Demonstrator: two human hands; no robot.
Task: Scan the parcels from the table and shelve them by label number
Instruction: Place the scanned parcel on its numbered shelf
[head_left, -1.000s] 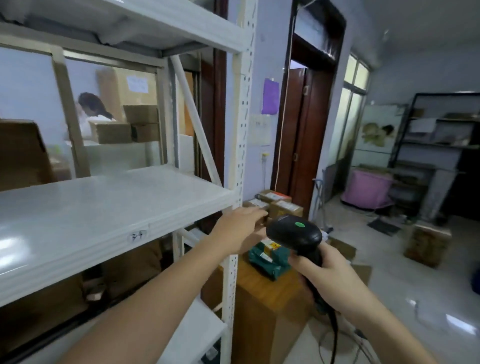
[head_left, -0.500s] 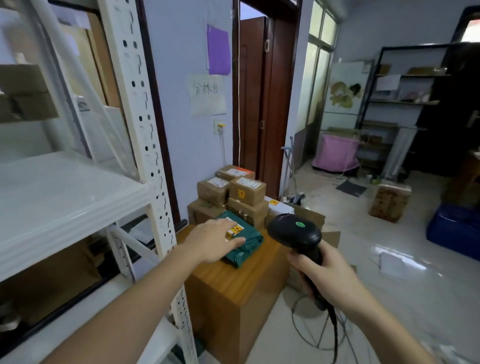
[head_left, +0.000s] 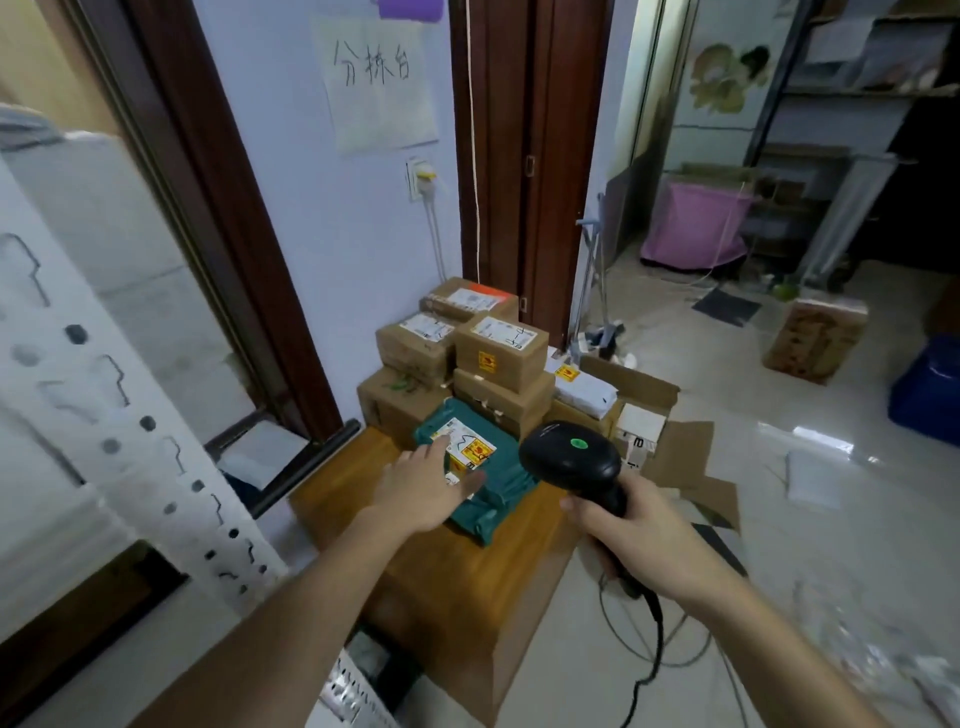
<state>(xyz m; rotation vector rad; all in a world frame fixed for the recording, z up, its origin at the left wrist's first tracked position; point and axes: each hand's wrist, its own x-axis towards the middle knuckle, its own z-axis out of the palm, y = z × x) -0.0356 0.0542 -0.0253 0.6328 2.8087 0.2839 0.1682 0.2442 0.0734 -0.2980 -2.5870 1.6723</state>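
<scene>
A white shelf upright (head_left: 119, 441) with punched holes is seen at the left, blurred. A wooden table (head_left: 441, 561) stands beside it against the wall. Brown cardboard boxes (head_left: 467, 364) are stacked at the table's far end, labels facing up. A green parcel bag (head_left: 498, 483) lies flat on the table just in front of the boxes, its long axis running from the boxes toward the near right, its label up. The left hand (head_left: 423, 491) is laid flat on the bag's label, fingers spread, nothing gripped. The right hand (head_left: 641, 535) is closed around the handle of a black scanner (head_left: 571, 457), whose head is pointed left toward the bag.
</scene>
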